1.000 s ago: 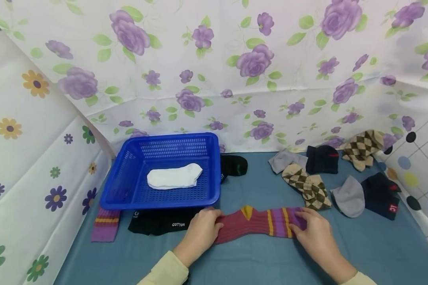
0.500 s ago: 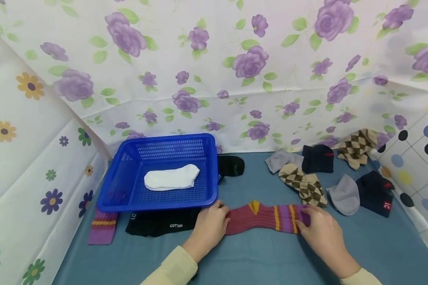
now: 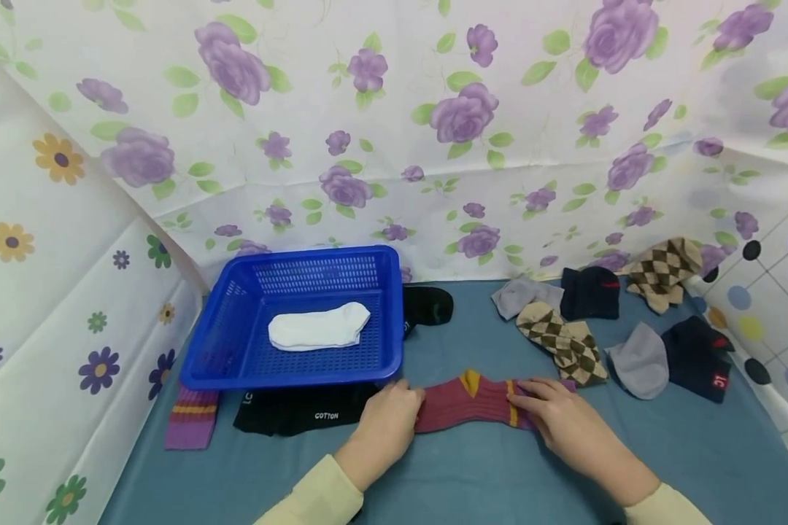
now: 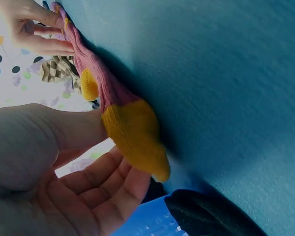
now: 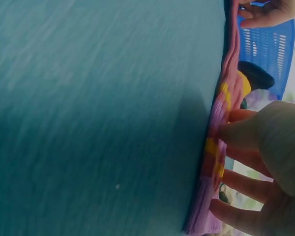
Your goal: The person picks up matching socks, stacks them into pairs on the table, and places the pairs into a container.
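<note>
Head view, striped sock: one maroon ribbed-knit sock with a mustard heel (image 3: pixel 460 401) lies lengthwise on the table, outside the basket.
Head view, hands: left hand (image 3: pixel 384 430) holds one end; right hand (image 3: pixel 568 430) rests across the other, fingers apart.
Head view, done: white fabric sock bundle (image 3: pixel 318 327) lies inside the blue perforated plastic basket (image 3: pixel 289 380).
Head view, left: judged early; outside remain a purple striped sock (image 3: pixel 192 430), black lettered sock (image 3: pixel 302 412), grey fabric socks (image 3: pixel 640 362), navy fabric socks (image 3: pixel 696 361) and brown-checked socks (image 3: pixel 666 270).
Head view, surface: blue-grey cloth (image 3: pixel 473 481), lightly creased.
Head view, room: white rose-printed sheet (image 3: pixel 466 182) behind; flower-printed sheet at left, dotted at right.
Left wrist view, toe: left thumb and fingers grip the mustard toe (image 4: pixel 135 132).
Right wrist view, cuff: right fingers spread, touching the purple cuff (image 5: pixel 202 206), not clamped.
</note>
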Tool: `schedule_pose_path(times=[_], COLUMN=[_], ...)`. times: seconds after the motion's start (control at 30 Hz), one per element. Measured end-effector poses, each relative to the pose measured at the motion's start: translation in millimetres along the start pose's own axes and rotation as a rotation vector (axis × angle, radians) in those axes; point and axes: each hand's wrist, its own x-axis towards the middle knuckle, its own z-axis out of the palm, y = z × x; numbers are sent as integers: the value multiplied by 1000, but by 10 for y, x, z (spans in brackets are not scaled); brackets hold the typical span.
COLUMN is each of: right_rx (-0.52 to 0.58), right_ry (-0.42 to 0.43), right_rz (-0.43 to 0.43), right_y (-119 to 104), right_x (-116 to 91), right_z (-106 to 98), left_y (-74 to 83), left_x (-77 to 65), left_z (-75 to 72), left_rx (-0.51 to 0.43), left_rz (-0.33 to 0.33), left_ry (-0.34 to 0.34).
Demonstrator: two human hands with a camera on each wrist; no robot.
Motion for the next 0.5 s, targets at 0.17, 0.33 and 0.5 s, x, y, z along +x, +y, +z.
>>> schedule_pose_path(times=[0.17,0.33,0.5], right_rx=[-28,-45,-40], right_ry=[-15,-72,-98], right_rz=[1,29,53], right_y=[39,58,98], right_x=[-37,-71,-94], right_z=[3,-18,3], left_y=[-8,9,-2], left_x=[-6,-7,-9], left_z=[-3,10,38], left_rx=[-12,3,24], left_rz=[-23,-38,-30], left_ry=[-36,-62,-63])
